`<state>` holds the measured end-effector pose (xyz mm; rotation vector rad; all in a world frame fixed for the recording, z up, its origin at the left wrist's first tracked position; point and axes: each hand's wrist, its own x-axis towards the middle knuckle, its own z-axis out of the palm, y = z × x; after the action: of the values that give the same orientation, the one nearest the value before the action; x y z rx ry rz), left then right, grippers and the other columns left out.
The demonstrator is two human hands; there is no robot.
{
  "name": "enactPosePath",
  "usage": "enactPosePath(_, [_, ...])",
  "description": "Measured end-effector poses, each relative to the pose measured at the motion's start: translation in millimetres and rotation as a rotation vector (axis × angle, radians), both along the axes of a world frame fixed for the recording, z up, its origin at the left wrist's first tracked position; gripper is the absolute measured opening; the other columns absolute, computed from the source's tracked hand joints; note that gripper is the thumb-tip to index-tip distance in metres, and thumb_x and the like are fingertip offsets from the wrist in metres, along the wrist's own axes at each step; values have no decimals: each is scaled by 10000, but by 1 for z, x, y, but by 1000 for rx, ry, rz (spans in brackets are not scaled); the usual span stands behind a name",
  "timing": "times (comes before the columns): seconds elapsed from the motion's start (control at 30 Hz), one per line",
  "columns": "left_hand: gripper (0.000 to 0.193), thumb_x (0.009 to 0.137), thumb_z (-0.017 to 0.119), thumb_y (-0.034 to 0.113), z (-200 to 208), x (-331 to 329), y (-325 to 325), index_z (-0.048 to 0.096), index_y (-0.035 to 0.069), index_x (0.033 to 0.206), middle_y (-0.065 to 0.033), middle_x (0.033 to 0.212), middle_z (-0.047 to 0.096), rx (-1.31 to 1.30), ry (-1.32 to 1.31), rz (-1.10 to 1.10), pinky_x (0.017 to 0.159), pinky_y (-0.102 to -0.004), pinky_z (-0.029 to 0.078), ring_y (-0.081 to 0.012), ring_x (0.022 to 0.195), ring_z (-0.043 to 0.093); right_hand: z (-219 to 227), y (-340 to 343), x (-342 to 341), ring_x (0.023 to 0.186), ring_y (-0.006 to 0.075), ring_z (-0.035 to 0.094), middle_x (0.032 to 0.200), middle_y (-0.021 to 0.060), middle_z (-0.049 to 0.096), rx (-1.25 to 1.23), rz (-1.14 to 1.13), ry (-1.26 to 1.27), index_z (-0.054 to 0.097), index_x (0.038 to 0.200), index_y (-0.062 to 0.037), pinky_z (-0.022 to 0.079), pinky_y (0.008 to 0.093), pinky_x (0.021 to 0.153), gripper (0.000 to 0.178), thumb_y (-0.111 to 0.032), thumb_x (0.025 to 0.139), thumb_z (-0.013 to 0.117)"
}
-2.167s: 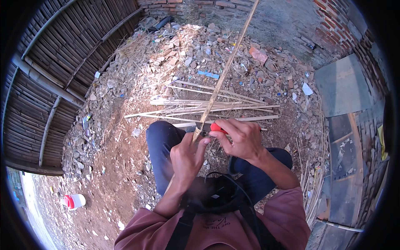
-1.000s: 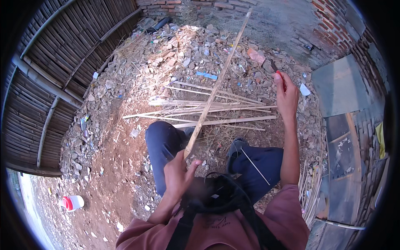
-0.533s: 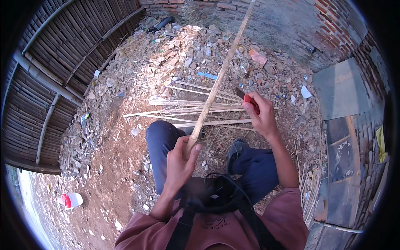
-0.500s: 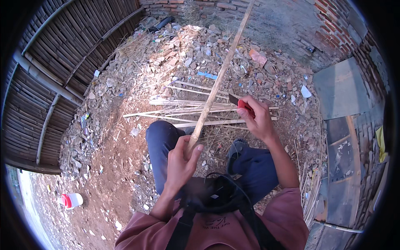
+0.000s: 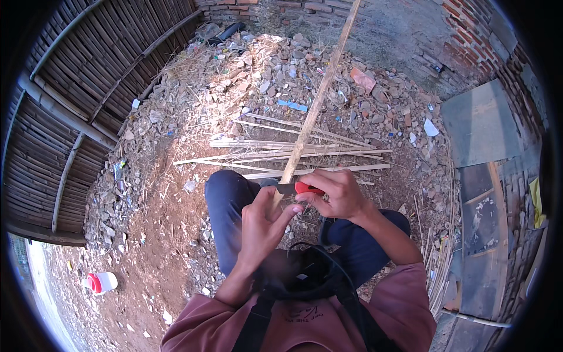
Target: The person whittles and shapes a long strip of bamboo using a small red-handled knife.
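Observation:
A long, pale bamboo strip (image 5: 318, 102) slants from between my knees up toward the far wall. Its near end is in my left hand (image 5: 258, 229), with the fingers closed round it and the thumb alongside. My right hand (image 5: 342, 196) grips a red-handled knife (image 5: 309, 188). The dark blade lies across the strip just beyond my left fingers; whether it has bitten into the bamboo I cannot tell. Beyond my hands, several thin split bamboo strips (image 5: 346, 169) lie in a loose, crossing pile on the ground.
Rubble and broken brick (image 5: 258, 73) cover the ground up to a brick wall (image 5: 399, 35). A bamboo-slat wall (image 5: 105, 64) rises at left. Grey panels (image 5: 478, 126) lean at right. A white container with a red lid (image 5: 104, 283) sits at lower left.
My right hand has brought the knife down and left, from beside the strip to across its near end. The strip's lower part has shifted slightly right.

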<state>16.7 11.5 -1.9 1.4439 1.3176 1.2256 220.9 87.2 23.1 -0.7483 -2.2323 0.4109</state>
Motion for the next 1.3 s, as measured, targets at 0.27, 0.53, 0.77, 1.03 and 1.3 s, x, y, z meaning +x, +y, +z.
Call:
enactPosePath(0.27, [425,867,910,253,-3,1,1,673,-43,1059,-85,690,673,47,148,124,565,-295,489,-83,625,595,-5,-2,-2,629,256,707,795,58,727,30,-15,25,757,1025,-109,539,379,534,245,-326,920,803])
enactPosePath(0.53, [270,908,867,103,4,8,-1,706,-48,1061,54,730,619,97,82,152,553,-207,356,-1,686,445,0,-3,1,620,250,707,783,53,723,47,-18,19,763,1023,-111,545,372,531,227,-312,923,796])
enactPosePath(0.77, [246,899,870,87,0,10,1,726,-49,1044,58,762,636,53,-113,187,590,-194,367,-3,717,468,3,-9,-6,627,238,718,794,45,731,113,-76,5,757,1033,-105,550,369,533,236,-310,922,798])
enactPosePath(1.03, [250,918,859,107,7,8,-2,743,-46,1079,25,833,695,45,29,184,635,-198,427,-15,760,529,8,-16,-8,640,232,728,818,32,742,101,-170,-26,758,1046,-121,553,359,533,244,-327,921,801])
enactPosePath(1.3, [317,901,874,177,-2,10,2,744,-23,1110,-102,774,743,138,79,259,637,-253,516,-52,688,625,13,-11,-6,654,277,725,827,78,749,58,-215,19,771,1016,-71,549,371,562,269,-294,883,842])
